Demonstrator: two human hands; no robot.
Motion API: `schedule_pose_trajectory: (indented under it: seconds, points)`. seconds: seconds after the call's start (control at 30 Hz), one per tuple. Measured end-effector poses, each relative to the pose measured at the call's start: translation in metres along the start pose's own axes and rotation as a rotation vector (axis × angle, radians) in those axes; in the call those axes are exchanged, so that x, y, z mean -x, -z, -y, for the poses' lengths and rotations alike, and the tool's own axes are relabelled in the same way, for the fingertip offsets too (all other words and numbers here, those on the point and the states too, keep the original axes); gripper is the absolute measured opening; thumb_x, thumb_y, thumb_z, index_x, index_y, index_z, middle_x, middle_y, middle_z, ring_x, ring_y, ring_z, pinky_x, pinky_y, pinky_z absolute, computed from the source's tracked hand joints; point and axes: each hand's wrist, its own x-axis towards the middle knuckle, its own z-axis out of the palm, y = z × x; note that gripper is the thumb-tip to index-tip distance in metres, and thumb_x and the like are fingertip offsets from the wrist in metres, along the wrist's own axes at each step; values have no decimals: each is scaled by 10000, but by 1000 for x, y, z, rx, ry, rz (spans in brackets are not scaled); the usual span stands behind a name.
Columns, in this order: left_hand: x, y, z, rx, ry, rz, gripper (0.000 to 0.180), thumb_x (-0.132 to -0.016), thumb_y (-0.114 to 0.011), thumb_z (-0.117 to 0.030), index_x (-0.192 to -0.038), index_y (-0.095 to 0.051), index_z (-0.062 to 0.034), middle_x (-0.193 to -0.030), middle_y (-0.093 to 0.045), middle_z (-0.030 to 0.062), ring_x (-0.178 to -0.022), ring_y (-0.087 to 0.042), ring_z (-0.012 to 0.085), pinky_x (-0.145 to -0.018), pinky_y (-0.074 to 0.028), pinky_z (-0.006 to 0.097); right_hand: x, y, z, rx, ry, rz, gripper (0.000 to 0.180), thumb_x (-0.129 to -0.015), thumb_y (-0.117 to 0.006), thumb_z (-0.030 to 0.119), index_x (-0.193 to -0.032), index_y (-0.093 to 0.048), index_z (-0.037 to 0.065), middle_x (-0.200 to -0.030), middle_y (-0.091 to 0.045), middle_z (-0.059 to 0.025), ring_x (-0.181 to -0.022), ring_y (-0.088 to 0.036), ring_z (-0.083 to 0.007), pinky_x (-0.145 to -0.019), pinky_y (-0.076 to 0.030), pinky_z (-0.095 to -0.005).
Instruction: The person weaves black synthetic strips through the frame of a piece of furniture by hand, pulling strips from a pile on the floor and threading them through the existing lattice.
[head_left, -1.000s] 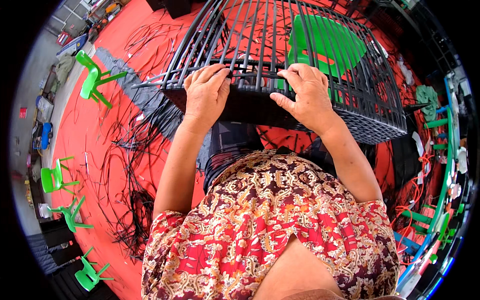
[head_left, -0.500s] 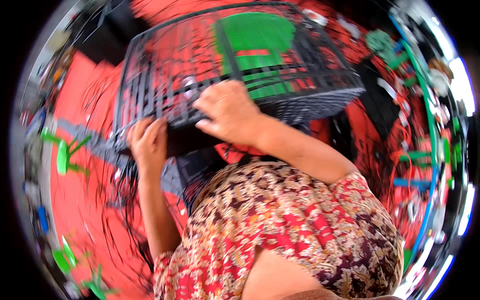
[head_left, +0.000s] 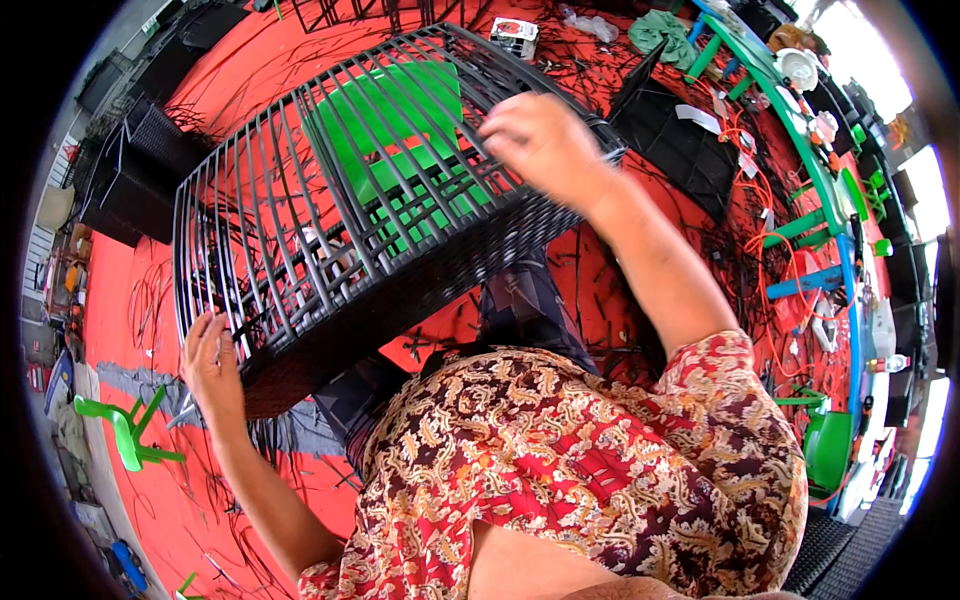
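Before me stands a black wicker furniture frame point(head_left: 420, 270), tilted, with a tightly woven near side and long parallel strands across its upper face. My left hand point(head_left: 211, 375) is at its near left corner, fingers closed against the edge. Above the right end of the strands is my right hand point(head_left: 545, 145), fingers bent and smeared by motion; whether it holds a strand cannot be made out. Through the gaps between strands shows a green plastic chair point(head_left: 390, 110).
Cut black strands litter the red floor point(head_left: 140, 310). A green stool point(head_left: 130, 430) lies at the left, near black woven pieces point(head_left: 130, 190). At the right are a dark flat panel point(head_left: 680, 150), orange cords point(head_left: 790, 260) and a green-edged table point(head_left: 800, 130) bearing clutter.
The frame has turned, its left end coming nearer and its right end moving away. My right hand has moved right and away along it; my left hand has shifted left and nearer.
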Motion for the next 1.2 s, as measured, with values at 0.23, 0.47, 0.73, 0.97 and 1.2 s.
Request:
schedule_pose_trajectory:
  seconds: [0.23, 0.47, 0.73, 0.97, 1.2]
  points:
    - [-6, 20, 138, -51, 274, 148, 280, -815, -554, -104, -1076, -567, -4, -1084, -575, 145, -1020, -538, 267, -892, -396, 338, 46, 51, -153, -434, -858, 264, 257, -828, -588, 211, -1004, -627, 28, -954, -627, -29, -897, -552, -108, -847, -402, -249]
    - [12, 36, 175, 229, 462, 161, 307, -861, -543, -167, -1126, -532, -12, -911, -591, 51, -756, -516, 107, -687, -423, 242, 44, 44, -148, -528, -890, 431, 267, -822, -518, 159, -1016, -612, 1, -950, -618, -50, -891, -543, -120, -853, -391, -243]
    - [19, 35, 154, 192, 403, 115, 356, -881, -527, -233, -1180, -509, -39, -854, -515, 33, -730, -427, 105, -683, -375, 239, 41, 51, -154, -433, -767, 477, 207, -815, -554, 210, -839, -600, 10, -1114, -563, -97, -970, -516, -144, -888, -363, -269]
    - [22, 42, 140, 72, 474, 183, 371, -884, -519, -267, -1172, -507, -33, -820, -482, 25, -691, -393, 114, -645, -364, 248, 27, 69, -128, -138, -671, 482, 178, -791, -608, 190, -748, -540, 31, -940, -581, -33, -873, -513, -123, -814, -395, -281]
    - [18, 39, 136, 43, 489, 168, 368, -888, -508, -268, -1180, -502, -43, -811, -507, 43, -691, -426, 124, -649, -380, 262, 35, 65, -130, -390, -717, 451, 106, -818, -606, 145, -822, -561, 49, -774, -545, 24, -760, -489, -76, -726, -400, -235]
